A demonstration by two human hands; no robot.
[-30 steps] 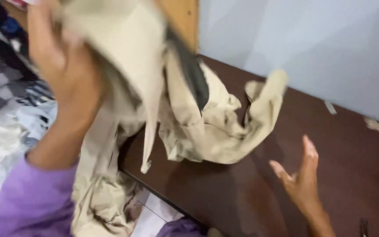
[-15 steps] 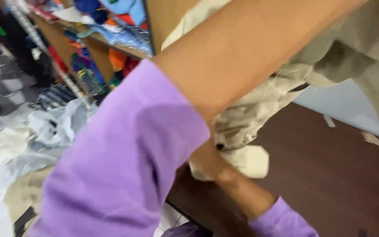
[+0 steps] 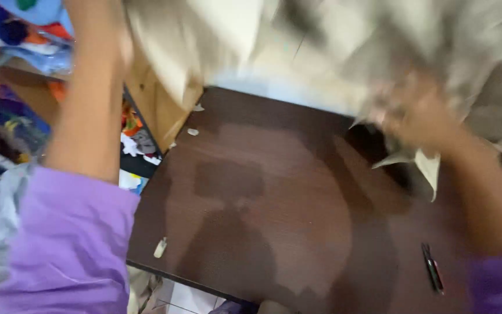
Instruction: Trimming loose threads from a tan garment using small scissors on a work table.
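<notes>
Holding a beige garment (image 3: 344, 40) up high above a dark brown table (image 3: 262, 203), both arms raised, purple sleeves (image 3: 71, 244) pushed back. Right hand (image 3: 419, 110) is clenched into the cloth at the upper right, heavily motion-blurred, fabric bunched round the fingers and a pale corner hanging just below it. Left hand (image 3: 108, 35) is up at the top left edge against the garment's other end; grip there is cut off and blurred, cannot tell if it is grasping. The garment spans the top of the view, off the table surface. On the table: a small dark pen-like tool (image 3: 432, 274) near the right front, a pale scrap (image 3: 160, 248) by the left front edge, tiny bits near the back left corner. Colourful fabric piles (image 3: 13, 70) sit on shelving at the left.
</notes>
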